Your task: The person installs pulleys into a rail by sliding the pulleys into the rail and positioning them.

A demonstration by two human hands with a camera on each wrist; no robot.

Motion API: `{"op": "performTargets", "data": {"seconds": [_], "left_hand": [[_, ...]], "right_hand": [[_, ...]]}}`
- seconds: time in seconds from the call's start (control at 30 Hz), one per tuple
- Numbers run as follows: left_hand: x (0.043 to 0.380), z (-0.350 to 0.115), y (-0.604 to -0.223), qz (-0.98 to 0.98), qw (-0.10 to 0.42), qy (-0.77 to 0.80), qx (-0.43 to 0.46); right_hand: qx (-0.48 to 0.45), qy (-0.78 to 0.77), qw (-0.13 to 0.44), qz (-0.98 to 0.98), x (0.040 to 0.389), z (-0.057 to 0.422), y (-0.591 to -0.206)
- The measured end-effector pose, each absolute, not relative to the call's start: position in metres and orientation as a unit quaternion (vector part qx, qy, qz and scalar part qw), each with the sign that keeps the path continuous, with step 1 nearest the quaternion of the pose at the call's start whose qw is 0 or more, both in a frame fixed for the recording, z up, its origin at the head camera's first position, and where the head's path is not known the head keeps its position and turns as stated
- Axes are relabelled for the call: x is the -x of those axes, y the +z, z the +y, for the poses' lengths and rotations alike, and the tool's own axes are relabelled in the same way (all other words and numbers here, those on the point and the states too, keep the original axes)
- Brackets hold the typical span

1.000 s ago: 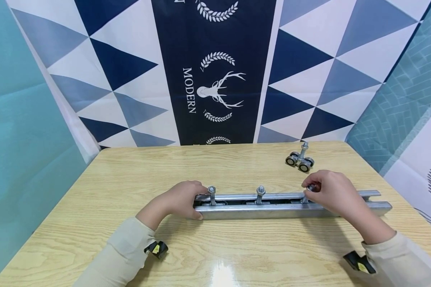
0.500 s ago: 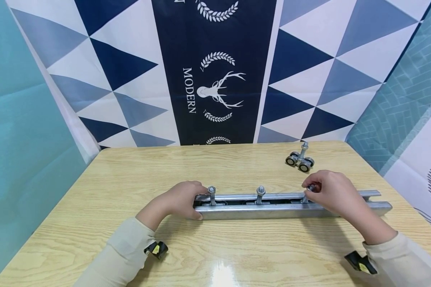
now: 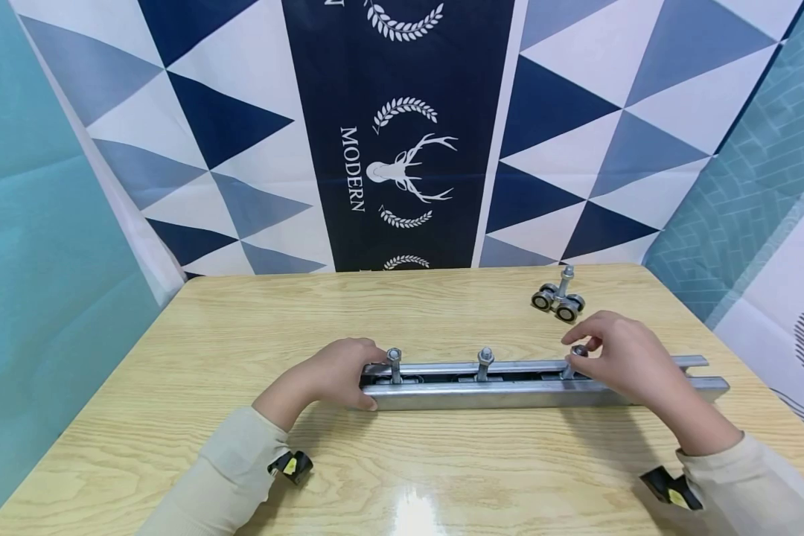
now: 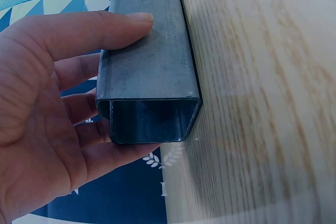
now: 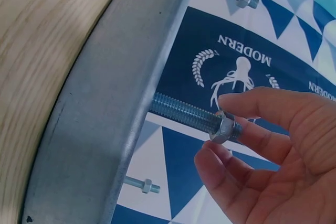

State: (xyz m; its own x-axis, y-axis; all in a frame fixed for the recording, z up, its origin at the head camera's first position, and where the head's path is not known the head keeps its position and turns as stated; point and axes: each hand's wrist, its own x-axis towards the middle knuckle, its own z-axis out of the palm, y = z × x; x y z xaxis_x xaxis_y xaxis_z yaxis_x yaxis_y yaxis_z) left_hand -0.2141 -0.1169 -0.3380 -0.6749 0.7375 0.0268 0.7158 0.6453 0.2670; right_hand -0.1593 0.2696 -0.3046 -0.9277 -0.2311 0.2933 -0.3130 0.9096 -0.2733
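Note:
A metal channel rail (image 3: 509,397) lies across the table, its slot facing up. From the slot rise three threaded bolts: a left bolt (image 3: 394,366), a middle bolt (image 3: 485,365) and a right bolt (image 5: 184,112), each topped by a nut. My left hand (image 3: 342,372) grips the rail's left end, thumb on the near side wall and fingers on the far side. At the right bolt, my right hand (image 3: 623,361) has its curled fingers and thumb around the nut (image 5: 224,128); the index fingertip stands slightly off it. Whatever carries the bolts inside the rail is mostly hidden.
A loose roller trolley (image 3: 559,299) with several wheels and an upright bolt stands behind the rail, just beyond my right hand. The wooden table (image 3: 308,313) ends at a patterned cloth (image 3: 402,171) at the back.
My right hand's index finger has lifted slightly, and more of the nut shows between finger and thumb. The left hand, rail and loose trolley stay in place.

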Motion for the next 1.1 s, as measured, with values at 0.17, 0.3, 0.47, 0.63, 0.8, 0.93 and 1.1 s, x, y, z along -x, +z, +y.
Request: {"op": "performTargets", "data": {"seconds": [0.17,0.3,0.47,0.63,0.8,0.93,1.1], "left_hand": [[0.215,-0.118,-0.339,0.906,0.041,0.130,-0.401],[0.215,-0.118,-0.339,0.906,0.040,0.131,-0.402],[0.214,-0.118,-0.338,0.907,0.044,0.134,-0.398],[0.214,-0.118,-0.338,0.907,0.045,0.132,-0.398],[0.214,-0.118,-0.338,0.906,0.043,0.132,-0.399],[0.214,-0.118,-0.338,0.907,0.044,0.130,-0.397],[0.214,-0.118,-0.339,0.908,0.045,0.130,-0.396]], "right_hand": [[-0.140,0.167,0.132,-0.967,0.159,0.271,-0.303],[-0.137,0.181,0.140,-0.964,0.159,0.275,-0.301],[-0.124,0.200,0.139,-0.962,0.161,0.281,-0.296],[-0.113,0.222,0.132,-0.959,0.165,0.287,-0.294],[-0.106,0.222,0.129,-0.961,0.174,0.293,-0.291],[-0.102,0.215,0.132,-0.962,0.182,0.298,-0.288],[-0.102,0.210,0.126,-0.964,0.195,0.305,-0.288]]}}
